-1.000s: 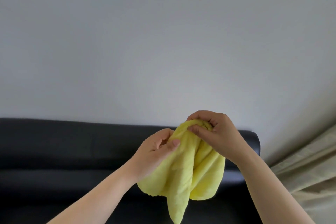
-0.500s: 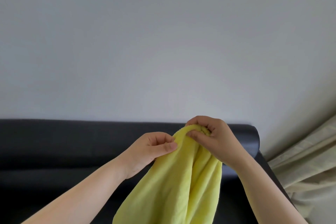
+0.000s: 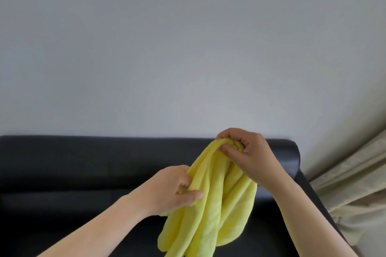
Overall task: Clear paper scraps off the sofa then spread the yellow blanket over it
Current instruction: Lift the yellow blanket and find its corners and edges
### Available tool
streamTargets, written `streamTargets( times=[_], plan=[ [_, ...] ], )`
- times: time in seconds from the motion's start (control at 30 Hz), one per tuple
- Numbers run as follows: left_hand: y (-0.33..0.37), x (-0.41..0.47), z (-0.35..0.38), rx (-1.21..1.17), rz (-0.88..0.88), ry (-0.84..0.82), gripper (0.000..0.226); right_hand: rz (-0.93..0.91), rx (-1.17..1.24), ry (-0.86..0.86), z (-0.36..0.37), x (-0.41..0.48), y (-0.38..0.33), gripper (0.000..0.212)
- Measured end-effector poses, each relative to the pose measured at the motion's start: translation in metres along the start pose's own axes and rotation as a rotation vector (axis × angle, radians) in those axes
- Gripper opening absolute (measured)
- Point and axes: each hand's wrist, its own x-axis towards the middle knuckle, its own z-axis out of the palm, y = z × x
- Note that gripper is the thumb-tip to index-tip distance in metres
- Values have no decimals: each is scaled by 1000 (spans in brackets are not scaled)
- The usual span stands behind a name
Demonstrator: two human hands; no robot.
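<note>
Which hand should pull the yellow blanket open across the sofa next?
Probably the left hand: it pinches a side fold of the yellow blanket, with most of the sofa stretching leftward. The right hand grips the bunched top.

Yellow blanket (image 3: pixel 211 204): lower end cut by bottom edge, full size not readable. Its top bunch is buried inside the right hand (image 3: pixel 248 152), fingertips hidden in the folds. Left hand (image 3: pixel 173 188): fingers partly tucked behind the cloth edge. Both forearms (image 3: pixel 94 225) run off the bottom. Sofa (image 3: pixel 83 162) cut at left and bottom, seat mostly behind arms and blanket. Curtain (image 3: pixel 355 183) clipped by right edge.
</note>
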Motion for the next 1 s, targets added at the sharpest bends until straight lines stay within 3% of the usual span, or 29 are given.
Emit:
streamTargets(
  times=[0.13,0.3,0.53,0.77,1.0],
  plan=[
    [-11,-3,2,59,-89,-58,52,36,-32,141,-18,9,13,24],
    [-26,-4,3,62,-163,5,57,71,-69,305,-28,17,27,22],
    [-57,-10,17,138,-297,-109,48,82,-33,501,-34,24,34,14],
    [-75,0,-29,327,-313,182,51,157,-124,523,-44,26,59,7],
    [-98,-5,-63,291,-218,541,40,213,-105,502,-36,13,78,5]
  ],
)
